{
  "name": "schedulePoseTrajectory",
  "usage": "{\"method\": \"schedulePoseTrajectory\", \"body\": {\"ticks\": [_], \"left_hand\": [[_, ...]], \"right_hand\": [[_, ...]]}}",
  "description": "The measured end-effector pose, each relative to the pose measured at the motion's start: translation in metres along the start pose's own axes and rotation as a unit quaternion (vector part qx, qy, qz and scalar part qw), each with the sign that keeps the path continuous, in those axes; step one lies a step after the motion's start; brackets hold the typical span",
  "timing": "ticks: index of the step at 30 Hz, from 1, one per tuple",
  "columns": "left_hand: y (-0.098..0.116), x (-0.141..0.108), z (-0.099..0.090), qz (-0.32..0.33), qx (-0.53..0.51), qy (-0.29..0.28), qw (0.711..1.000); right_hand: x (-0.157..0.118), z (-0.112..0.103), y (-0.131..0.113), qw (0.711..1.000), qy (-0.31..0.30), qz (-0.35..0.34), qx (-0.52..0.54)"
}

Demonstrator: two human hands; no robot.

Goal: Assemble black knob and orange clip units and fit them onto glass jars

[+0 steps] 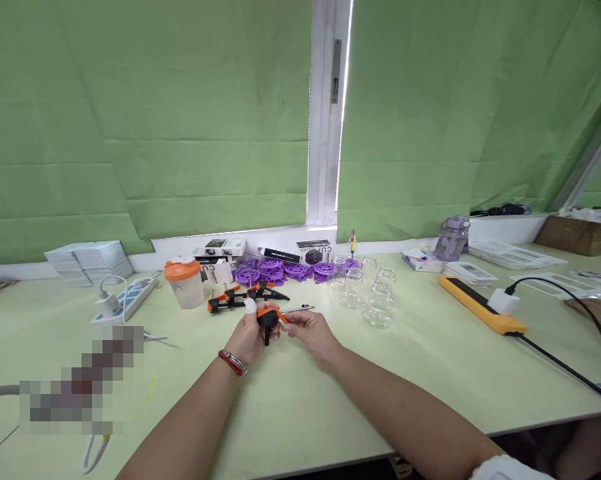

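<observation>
Your left hand (247, 339) is closed around a black-and-orange plastic piece (267, 319), held just above the pale green worktop (300, 393) in front of you, with a short black stem pointing down from it. Your right hand (314, 333) comes in from the other side, its thumb and fingers pinched together on the orange arm of the same piece. A white covering (251, 306) wraps your left thumb, and a red band (229, 362) and a silver-coloured bracelet (235, 361) circle that wrist. Just beyond your fingers lies a slim pen (299, 309); more black-and-orange tools (225, 301) lie together behind and to the left, near a translucent cup with an orange lid (190, 292). Farther back you have a row of purple plastic wheel-shaped parts (297, 271) before some printed boxes (314, 253). A group of clear, rounded vessels (377, 308) stands to the right of the pen. Well apart on the right, a white plug (503, 301) sits in an orange-and-black power strip (480, 307), and another person's hand (593, 312) rests near the edge of your view.
</observation>
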State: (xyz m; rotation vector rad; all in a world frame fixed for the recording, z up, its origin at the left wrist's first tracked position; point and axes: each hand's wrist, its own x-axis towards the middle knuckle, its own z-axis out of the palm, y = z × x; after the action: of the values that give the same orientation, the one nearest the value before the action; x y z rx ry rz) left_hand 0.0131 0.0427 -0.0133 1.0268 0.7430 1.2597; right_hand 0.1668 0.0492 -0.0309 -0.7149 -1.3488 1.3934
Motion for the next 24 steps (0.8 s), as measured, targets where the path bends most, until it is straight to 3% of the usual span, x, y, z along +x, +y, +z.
{"method": "schedulePoseTrajectory", "body": {"ticks": [9,13,15,17,20,22,24], "left_hand": [[0.01,-0.002,-0.005,-0.047,0.02,-0.032,0.998],[0.016,0.001,-0.01,-0.028,0.014,0.011,0.999],[0.02,0.003,-0.012,0.0,0.001,0.05,0.999],[0.023,0.005,-0.016,0.036,-0.015,0.087,0.995],[0.024,0.008,-0.025,0.083,-0.025,0.118,0.989],[0.024,0.01,-0.03,0.099,-0.024,0.128,0.987],[0.023,0.01,-0.034,0.107,-0.02,0.135,0.985]], "right_hand": [[0.003,0.0,0.001,1.0,0.008,-0.004,-0.006],[0.009,-0.001,0.011,0.999,0.008,-0.006,-0.043],[0.011,-0.002,0.017,0.992,0.026,-0.003,-0.124],[0.013,0.001,0.021,0.965,0.021,0.004,-0.261],[0.018,0.014,0.022,0.887,-0.027,0.01,-0.461],[0.021,0.027,0.019,0.837,-0.045,0.022,-0.546],[0.025,0.039,0.015,0.805,-0.046,0.051,-0.59]]}}
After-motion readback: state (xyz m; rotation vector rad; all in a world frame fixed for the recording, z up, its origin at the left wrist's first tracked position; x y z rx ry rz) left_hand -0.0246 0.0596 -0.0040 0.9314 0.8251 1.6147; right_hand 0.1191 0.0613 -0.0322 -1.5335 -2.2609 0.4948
